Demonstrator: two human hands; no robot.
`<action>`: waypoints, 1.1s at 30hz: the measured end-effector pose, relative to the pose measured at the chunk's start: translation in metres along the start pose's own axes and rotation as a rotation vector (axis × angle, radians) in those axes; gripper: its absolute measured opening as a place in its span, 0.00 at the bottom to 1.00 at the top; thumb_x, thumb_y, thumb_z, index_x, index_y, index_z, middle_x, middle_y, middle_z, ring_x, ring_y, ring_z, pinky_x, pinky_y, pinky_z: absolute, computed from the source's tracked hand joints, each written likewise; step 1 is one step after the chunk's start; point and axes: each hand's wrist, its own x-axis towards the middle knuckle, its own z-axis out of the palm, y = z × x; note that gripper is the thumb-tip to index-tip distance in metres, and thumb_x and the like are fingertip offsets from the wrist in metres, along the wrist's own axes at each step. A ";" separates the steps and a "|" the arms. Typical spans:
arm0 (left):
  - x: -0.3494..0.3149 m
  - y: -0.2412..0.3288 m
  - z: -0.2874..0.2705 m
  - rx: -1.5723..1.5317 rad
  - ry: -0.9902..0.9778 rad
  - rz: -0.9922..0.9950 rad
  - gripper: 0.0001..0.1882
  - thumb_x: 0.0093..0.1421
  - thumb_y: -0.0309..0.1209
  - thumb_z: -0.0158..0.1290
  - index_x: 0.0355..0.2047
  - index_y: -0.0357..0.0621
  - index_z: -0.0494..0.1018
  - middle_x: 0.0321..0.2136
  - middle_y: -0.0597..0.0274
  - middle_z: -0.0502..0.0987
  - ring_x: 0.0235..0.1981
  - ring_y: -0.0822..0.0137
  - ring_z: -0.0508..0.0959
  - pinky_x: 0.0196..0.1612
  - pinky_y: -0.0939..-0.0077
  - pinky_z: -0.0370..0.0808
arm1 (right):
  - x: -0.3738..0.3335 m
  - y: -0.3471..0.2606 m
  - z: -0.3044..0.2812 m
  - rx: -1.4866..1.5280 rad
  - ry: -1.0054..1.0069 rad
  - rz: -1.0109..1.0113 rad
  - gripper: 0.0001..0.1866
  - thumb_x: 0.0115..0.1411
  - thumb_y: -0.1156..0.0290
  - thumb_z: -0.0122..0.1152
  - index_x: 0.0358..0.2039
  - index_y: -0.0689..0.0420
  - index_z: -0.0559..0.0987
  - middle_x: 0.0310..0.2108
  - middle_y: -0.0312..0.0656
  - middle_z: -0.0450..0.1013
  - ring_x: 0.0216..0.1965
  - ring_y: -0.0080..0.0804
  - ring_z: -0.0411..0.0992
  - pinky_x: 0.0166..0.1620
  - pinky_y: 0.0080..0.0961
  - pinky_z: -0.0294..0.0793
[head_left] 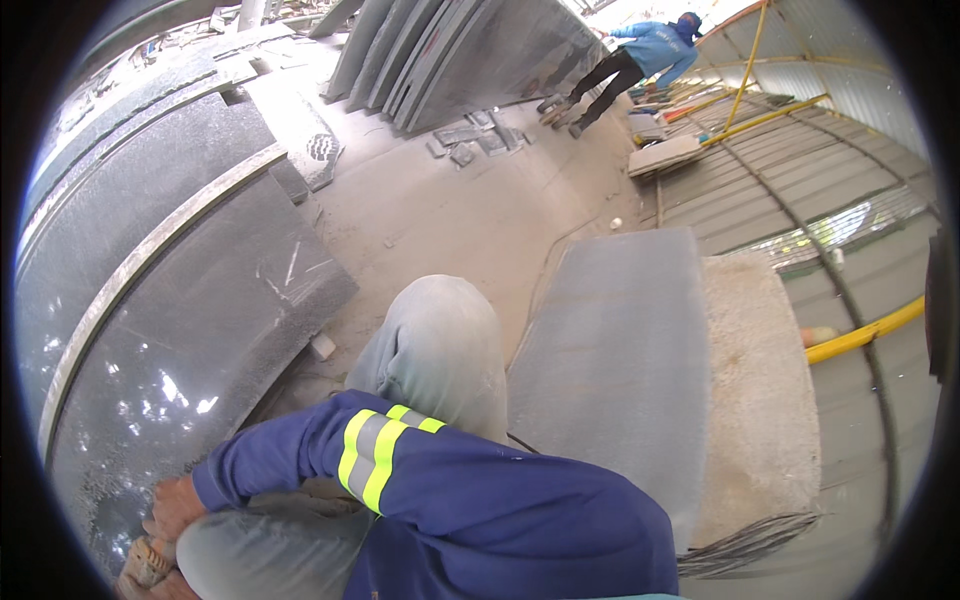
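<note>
My right arm, in a navy sleeve with a reflective band, crosses my body to the lower left. My right hand (174, 507) is closed there beside my bent knee, with its fingertips hidden. Just below it is a small tan-brown object (147, 563) with a worn surface, whose kind I cannot make out. Against that object is my left hand (172, 588), mostly cut off by the dark rim, its fingers hidden. Both hands are at the near end of a large dark grey stone slab (200, 330) with a dusty, partly shiny face.
More slabs (120, 170) lie behind it at left. Upright slabs (440, 60) lean at the back, near stone offcuts (480, 138) on the floor. A grey slab (610, 370) stands at my right beside a rough one (755, 380). A person (650, 60) in blue walks beyond; yellow pipes (865, 330) run right.
</note>
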 end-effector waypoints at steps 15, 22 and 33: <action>-0.055 -0.008 -0.050 -0.062 0.115 0.087 0.27 0.52 0.43 0.57 0.49 0.44 0.64 0.37 0.52 0.71 0.36 0.53 0.77 0.41 0.53 0.79 | -0.011 -0.004 -0.023 0.196 -0.265 0.037 0.24 0.51 0.59 0.66 0.43 0.61 0.72 0.32 0.53 0.79 0.38 0.53 0.80 0.42 0.48 0.77; -0.140 0.019 -0.068 0.017 0.297 0.219 0.27 0.52 0.43 0.57 0.49 0.45 0.64 0.37 0.52 0.71 0.36 0.53 0.77 0.41 0.53 0.79 | -0.007 -0.057 -0.022 0.339 -0.272 -0.076 0.26 0.45 0.59 0.70 0.44 0.57 0.76 0.36 0.50 0.80 0.40 0.49 0.80 0.41 0.47 0.78; -0.240 0.053 -0.007 0.031 0.396 0.388 0.26 0.52 0.42 0.57 0.48 0.45 0.64 0.37 0.52 0.71 0.36 0.53 0.77 0.41 0.53 0.79 | 0.035 -0.086 0.016 0.580 0.347 -0.267 0.13 0.60 0.57 0.54 0.42 0.37 0.83 0.39 0.35 0.81 0.43 0.39 0.79 0.43 0.42 0.77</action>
